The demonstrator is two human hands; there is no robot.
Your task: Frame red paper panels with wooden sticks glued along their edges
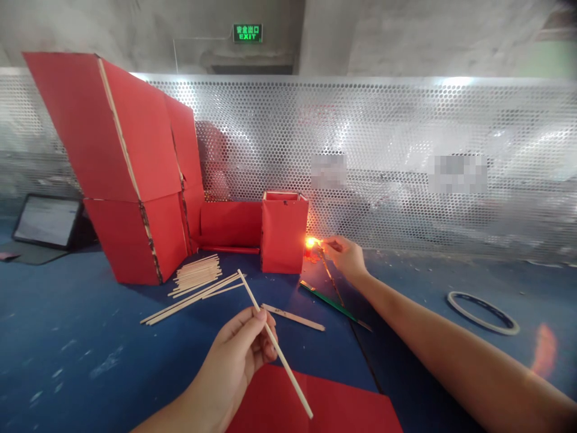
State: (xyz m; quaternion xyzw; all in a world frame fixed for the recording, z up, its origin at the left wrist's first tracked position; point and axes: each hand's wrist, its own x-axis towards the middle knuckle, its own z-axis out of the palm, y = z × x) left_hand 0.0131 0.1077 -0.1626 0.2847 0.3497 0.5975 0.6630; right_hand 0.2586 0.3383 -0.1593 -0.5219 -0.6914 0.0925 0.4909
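My left hand [246, 340] pinches a pale wooden stick [288, 370], held slanted above a red sheet [320, 403]. Farther off, my right hand [345, 255] is closed at the fingertips beside a bright orange glow [311, 242]; what it grips is too small to make out. That glow sits just right of an open-topped red box [285, 237]. A thin dark stick [332, 276] slants down below my right fingers. Near it lie a green-handled brush [333, 302] and a flat wooden stick [295, 317].
Pale sticks [198, 273] lie on the blue table [99, 355]. A tall red structure [144, 144] stands at the left, joined by a red cylinder [232, 224]. There is a tablet [47, 221] far left, a ring [483, 313] at right, and a perforated metal screen [387, 120] behind.
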